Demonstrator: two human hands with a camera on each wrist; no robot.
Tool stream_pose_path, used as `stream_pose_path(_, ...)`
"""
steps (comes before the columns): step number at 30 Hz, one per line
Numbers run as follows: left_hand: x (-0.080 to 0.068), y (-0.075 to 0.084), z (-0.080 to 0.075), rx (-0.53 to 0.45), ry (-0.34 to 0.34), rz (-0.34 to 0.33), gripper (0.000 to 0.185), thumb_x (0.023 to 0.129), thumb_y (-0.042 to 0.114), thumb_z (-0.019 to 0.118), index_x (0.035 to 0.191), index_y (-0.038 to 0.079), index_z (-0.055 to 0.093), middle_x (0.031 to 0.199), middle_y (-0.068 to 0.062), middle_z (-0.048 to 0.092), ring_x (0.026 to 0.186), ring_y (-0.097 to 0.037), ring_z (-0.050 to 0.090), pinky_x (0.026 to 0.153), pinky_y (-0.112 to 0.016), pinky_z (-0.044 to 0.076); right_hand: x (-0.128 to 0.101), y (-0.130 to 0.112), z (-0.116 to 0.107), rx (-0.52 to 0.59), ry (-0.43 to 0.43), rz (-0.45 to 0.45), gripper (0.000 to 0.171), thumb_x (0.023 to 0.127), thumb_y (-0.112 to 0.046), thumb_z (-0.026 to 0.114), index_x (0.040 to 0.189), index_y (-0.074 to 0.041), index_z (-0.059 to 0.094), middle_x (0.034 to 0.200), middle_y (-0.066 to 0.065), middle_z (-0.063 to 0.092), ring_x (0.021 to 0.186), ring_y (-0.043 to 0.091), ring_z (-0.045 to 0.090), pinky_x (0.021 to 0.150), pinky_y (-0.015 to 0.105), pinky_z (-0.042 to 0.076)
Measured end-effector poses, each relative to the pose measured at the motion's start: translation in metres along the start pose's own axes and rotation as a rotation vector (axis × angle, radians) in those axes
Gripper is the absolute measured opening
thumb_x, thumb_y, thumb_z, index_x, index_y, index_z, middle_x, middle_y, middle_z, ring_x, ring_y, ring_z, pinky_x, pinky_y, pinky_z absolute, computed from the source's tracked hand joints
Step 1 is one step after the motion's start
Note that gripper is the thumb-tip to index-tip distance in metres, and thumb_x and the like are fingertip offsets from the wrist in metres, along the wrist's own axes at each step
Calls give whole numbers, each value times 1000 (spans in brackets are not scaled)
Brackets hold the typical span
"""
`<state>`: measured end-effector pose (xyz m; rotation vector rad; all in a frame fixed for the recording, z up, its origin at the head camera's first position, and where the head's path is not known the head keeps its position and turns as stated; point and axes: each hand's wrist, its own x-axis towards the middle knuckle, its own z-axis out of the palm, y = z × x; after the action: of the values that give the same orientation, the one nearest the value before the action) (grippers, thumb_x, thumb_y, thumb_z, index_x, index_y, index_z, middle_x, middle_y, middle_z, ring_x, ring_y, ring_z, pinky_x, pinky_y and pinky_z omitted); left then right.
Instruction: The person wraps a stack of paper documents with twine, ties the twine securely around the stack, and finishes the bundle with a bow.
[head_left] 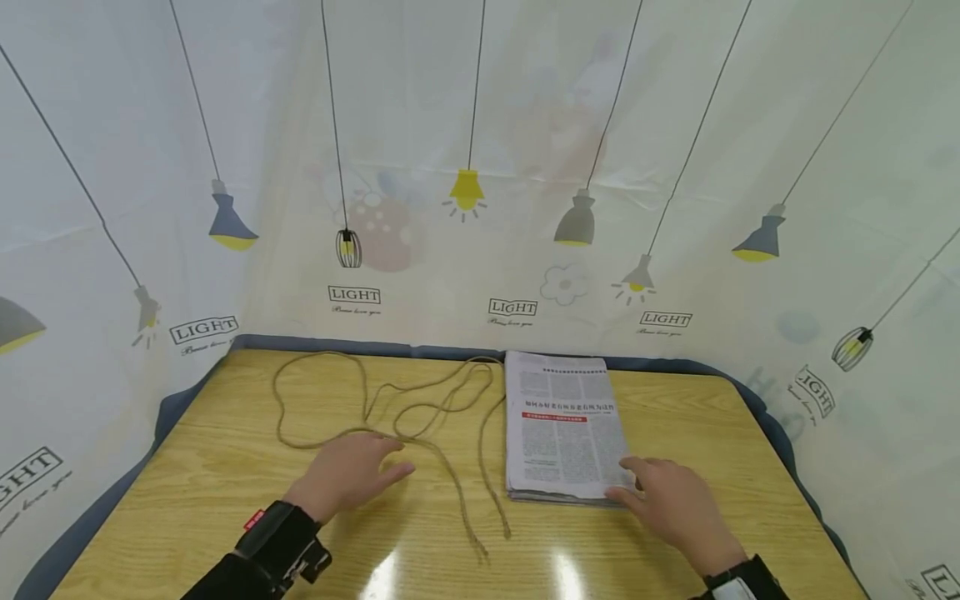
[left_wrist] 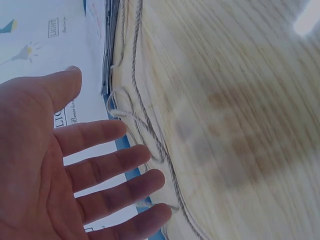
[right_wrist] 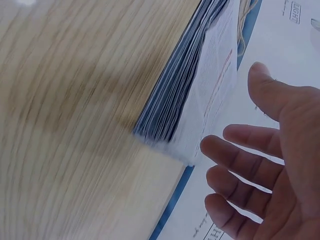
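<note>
Head view: left hand [head_left: 348, 472] flat over rope [head_left: 420, 408], right hand [head_left: 675, 500] beside newspapers [head_left: 564, 425].

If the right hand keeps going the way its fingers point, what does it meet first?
Probably the stack of newspapers: the right hand is open, fingers aimed at its near right corner. Whether they already touch the edge is unclear.

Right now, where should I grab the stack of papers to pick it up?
Probably the stack of papers by its near short edge, coming from the front beside the right hand. It lies flat on the table, so thin fingers must slide under that edge, thumb on top.
</note>
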<state>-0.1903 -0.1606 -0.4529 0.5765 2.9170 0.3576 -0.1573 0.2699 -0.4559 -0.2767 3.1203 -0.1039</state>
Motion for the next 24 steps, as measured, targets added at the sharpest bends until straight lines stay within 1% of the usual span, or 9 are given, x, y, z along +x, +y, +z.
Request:
stream_pose_path(5,9,7,5,31,34,5,48,96,49,56,126,13,64,120,-9,68,109,-28,65,94,-47,49,6,-14,1,17,-13,-15,52,81,-52,72,114,-11,69,78,-4,66,65,7,52,61,30,47)
stream_pose_path(9,15,11,8,47,82,10,39,94,41,62,120,13,66,107,-5,70,91,-21,66,81,-41,52,9,-23,3,35,4,-36,49,81,-50,73,113,-12,70,75,-5,65,63,6,50,60,29,45)
stream_pose_path(12,21,12,10,46,130,11,30,92,34,66,116,15,66,97,-2,68,80,-16,63,70,-36,51,11,-29,4,50,25,-52,48,81,-50,73,111,-12,70,73,-7,64,62,5,50,59,28,44)
stream_pose_path(15,27,12,15,47,194,11,28,91,28,68,115,14,65,96,-3,69,80,-18,65,66,-36,51,12,-34,6,51,43,-66,47,80,-50,73,109,-13,71,72,-8,63,61,4,49,59,27,44)
stream_pose_path(17,32,11,20,41,227,16,32,90,24,70,119,10,64,98,-6,71,84,-22,67,68,-38,53,13,-38,8,52,56,-77,46,80,-50,74,108,-14,71,71,-9,62,61,3,49,58,27,43)
stream_pose_path(19,37,11,26,24,228,14,39,90,22,69,125,7,61,95,-7,71,83,-23,68,70,-40,54,15,-41,10,49,69,-87,45,80,-50,74,108,-15,72,71,-10,62,61,2,49,57,26,43)
stream_pose_path(20,40,11,29,17,217,12,42,90,22,69,128,6,59,96,-8,71,85,-24,68,72,-40,54,15,-42,11,48,72,-90,44,80,-50,74,107,-15,72,70,-10,62,60,2,49,57,25,42)
stream_pose_path(22,43,12,34,-39,186,10,47,91,22,68,132,3,56,92,-8,71,83,-23,67,73,-41,53,16,-46,12,52,76,-99,44,80,-49,75,107,-15,72,70,-10,61,59,1,48,56,24,41)
stream_pose_path(24,46,14,40,-73,168,6,47,93,26,66,133,4,56,93,-7,71,83,-22,67,75,-42,53,17,-49,13,59,72,-105,44,80,-50,74,107,-16,72,70,-11,61,59,1,48,55,24,41)
